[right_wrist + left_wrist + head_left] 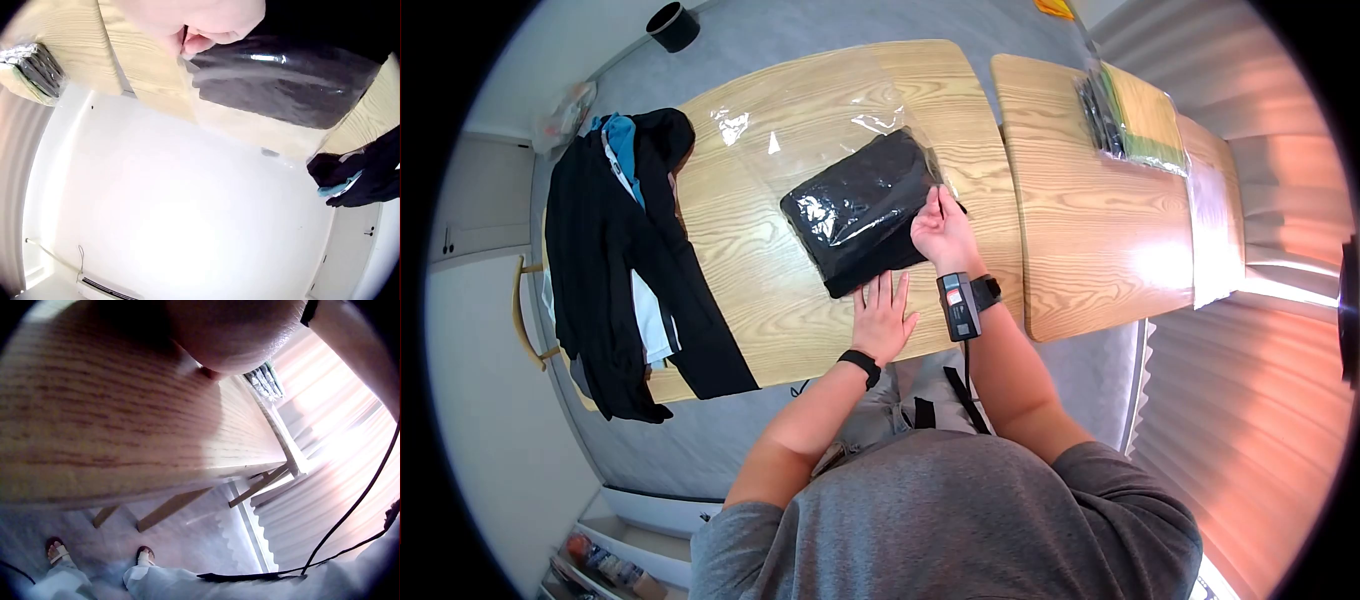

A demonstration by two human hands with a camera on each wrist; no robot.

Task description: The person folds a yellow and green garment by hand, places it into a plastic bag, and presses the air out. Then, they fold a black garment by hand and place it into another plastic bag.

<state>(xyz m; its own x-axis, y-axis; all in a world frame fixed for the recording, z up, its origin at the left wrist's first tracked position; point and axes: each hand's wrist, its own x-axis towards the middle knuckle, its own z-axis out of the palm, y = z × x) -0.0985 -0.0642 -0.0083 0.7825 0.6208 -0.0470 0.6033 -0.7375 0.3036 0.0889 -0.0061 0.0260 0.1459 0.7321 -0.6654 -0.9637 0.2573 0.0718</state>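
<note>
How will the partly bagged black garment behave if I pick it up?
The black garment is probably floppy: it looks like folded cloth, so it may sag if lifted by one edge. The clear bag looks thin and glossy, so it is likely slippery, and the garment could slide out where its near edge lies uncovered. The bag's empty far part would probably crumple easily.

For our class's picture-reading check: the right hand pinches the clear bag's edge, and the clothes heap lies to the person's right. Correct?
The side is wrong: the head view shows the clothes heap lying to the person's left. The right hand does pinch the edge of the clear bag.
</note>
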